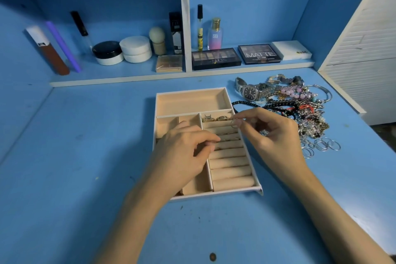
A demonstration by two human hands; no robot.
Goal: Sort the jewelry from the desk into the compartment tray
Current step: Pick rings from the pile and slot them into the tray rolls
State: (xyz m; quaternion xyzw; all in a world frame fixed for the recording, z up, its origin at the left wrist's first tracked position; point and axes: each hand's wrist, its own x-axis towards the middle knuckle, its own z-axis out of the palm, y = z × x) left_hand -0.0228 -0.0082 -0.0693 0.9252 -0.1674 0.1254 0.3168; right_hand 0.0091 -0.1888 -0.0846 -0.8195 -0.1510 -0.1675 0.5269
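A thin ring is pinched at the fingertips of the right hand over the ring rolls of the tray — to be eased upright into a free slot, rolls steadied by the left hand, fingers curled, hold unclear.

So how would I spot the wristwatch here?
On the blue desk, right of the cream tray, lies a tangled jewelry pile. The wristwatch sits at its far left corner: a dark dial on a broad silver band, unlike the beads and thin rings nearby.
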